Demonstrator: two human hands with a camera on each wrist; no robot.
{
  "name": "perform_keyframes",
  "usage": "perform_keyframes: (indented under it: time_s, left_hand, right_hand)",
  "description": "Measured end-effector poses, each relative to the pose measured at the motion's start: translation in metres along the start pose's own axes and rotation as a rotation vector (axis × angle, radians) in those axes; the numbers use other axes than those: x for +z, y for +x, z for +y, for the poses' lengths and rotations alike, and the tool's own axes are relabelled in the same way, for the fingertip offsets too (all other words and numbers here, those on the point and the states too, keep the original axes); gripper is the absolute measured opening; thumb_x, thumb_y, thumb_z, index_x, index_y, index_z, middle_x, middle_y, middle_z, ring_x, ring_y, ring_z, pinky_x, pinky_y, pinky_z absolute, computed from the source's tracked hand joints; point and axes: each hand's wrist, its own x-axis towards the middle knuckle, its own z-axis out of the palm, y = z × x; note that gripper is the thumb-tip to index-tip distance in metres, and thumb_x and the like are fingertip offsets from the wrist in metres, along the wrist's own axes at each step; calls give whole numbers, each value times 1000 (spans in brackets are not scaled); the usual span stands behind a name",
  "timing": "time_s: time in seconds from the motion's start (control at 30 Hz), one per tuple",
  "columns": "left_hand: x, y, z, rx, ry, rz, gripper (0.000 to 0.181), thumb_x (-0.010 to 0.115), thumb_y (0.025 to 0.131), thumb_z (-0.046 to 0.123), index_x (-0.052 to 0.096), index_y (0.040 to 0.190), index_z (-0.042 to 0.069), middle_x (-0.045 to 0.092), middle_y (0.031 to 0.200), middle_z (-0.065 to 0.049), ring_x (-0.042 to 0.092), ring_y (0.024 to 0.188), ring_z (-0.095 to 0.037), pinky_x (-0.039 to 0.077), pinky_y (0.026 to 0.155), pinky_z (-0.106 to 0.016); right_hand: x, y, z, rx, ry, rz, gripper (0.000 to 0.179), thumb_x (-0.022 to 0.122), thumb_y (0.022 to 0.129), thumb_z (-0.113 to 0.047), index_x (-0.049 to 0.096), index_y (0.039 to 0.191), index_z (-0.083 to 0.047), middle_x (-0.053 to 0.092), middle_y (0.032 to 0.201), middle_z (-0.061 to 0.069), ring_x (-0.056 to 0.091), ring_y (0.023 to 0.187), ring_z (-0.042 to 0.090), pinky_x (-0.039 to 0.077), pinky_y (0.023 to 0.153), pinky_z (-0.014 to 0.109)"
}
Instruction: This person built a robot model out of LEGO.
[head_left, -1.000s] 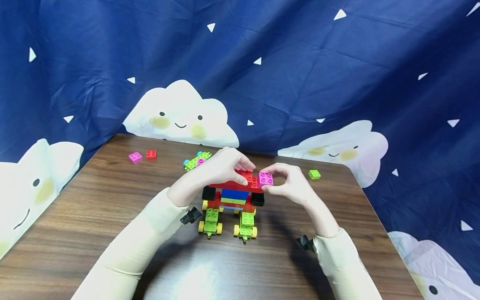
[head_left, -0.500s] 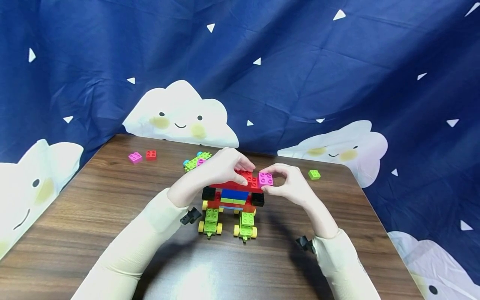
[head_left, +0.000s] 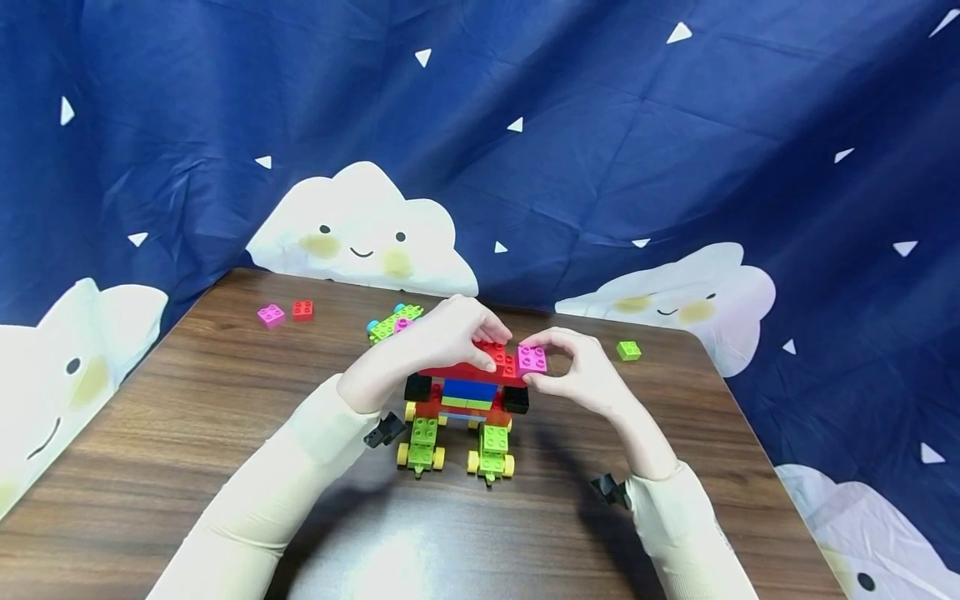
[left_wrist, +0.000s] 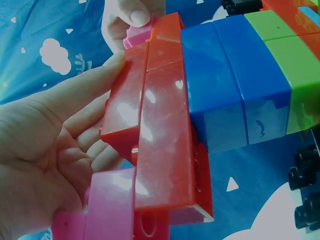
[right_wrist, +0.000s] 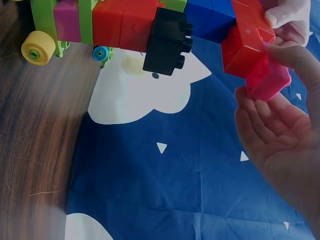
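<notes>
A built figure of toy building bricks stands mid-table, with blue bricks in its middle and black bricks jutting out on the sides. Lime bricks on yellow wheels form its feet. Across its top runs a row of red bricks. My left hand grips that red top, thumb in front and fingers behind. At the top's right end my right hand pinches a pink brick between thumb and fingers, right against the red bricks. Another pink brick shows by my left palm.
On the wooden table, a loose pink brick and a red brick lie back left. Behind my left hand is a lime wheeled base with blue wheels. A lime brick lies back right, before a blue curtain.
</notes>
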Motion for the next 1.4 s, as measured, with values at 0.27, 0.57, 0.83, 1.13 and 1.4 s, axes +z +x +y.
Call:
perform_keyframes:
  time_s: [0.27,0.57,0.83,1.13,1.4]
  left_hand:
    - [0,-1,-2,1,-27,5,43,81,80,18,69,121,8,72,118,-6,67,108,-20,54,94,-31]
    - [1,-2,-1,21,-23,26,44,80,81,16,69,121,5,72,117,-7,68,107,-20,54,94,-31]
    - [0,-1,2,33,7,13,44,80,81,16,68,122,5,72,117,-7,68,107,-20,54,94,-30]
    - [1,-3,4,27,52,34,46,80,81,18,67,123,6,71,119,-6,67,108,-19,53,94,-30]
    - [-1,-12,2,49,64,67,51,82,79,23,66,125,7,70,121,-7,68,109,-19,53,95,-31]
  right_hand:
    - [3,4,-3,-21,8,-11,38,82,74,-8,70,110,-3,72,105,9,64,96,16,53,92,35]
    - [0,8,-5,21,11,-31,33,81,76,-8,71,107,0,73,101,12,63,91,19,53,86,35]
    - [-1,8,-7,15,-9,-42,33,81,76,-10,71,108,-4,73,103,12,63,92,18,52,88,31]
    - [-4,8,-9,0,-20,-44,36,81,76,-10,71,110,-3,72,105,9,63,94,18,53,92,38]
    - [-4,9,-15,6,13,-27,36,82,76,-10,71,110,-4,73,104,10,65,96,21,54,90,45]
